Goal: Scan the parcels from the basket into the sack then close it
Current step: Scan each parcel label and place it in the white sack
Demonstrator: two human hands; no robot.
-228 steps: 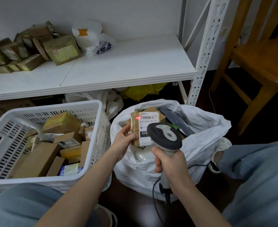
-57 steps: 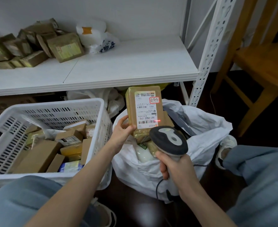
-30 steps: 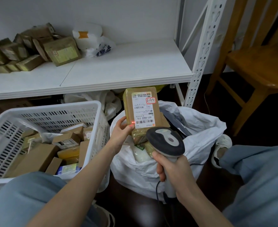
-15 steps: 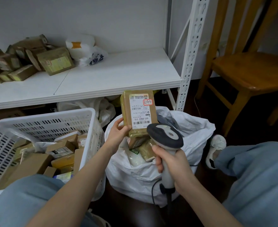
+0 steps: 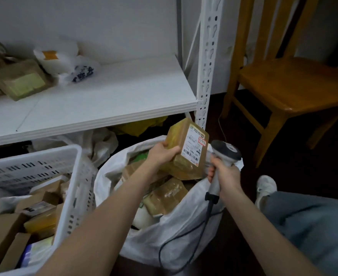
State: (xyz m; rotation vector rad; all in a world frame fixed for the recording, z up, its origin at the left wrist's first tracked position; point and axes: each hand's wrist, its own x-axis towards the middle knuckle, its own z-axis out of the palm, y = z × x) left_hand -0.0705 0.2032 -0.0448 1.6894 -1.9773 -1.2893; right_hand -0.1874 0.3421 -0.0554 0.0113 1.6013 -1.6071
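Note:
My left hand (image 5: 164,154) grips a brown taped parcel (image 5: 186,150) with a white label, tilted over the mouth of the open white sack (image 5: 176,226). Several brown parcels lie inside the sack. My right hand (image 5: 223,174) grips the handle of a grey and white barcode scanner (image 5: 225,151) at the sack's right rim, its head beside the parcel. The scanner's black cable hangs down the sack's front. The white slotted basket (image 5: 72,188) stands at the left, holding several cardboard parcels.
A white metal shelf (image 5: 96,100) spans the back, with a pile of brown parcels (image 5: 18,80) and a white bag (image 5: 64,60) on it. A wooden chair (image 5: 291,80) stands at the right. My legs and a white shoe (image 5: 265,186) are near the sack.
My left hand has tilted the parcel and lowered it to the right over the sack. The scanner has moved right, away from the label. The view has shifted left and down.

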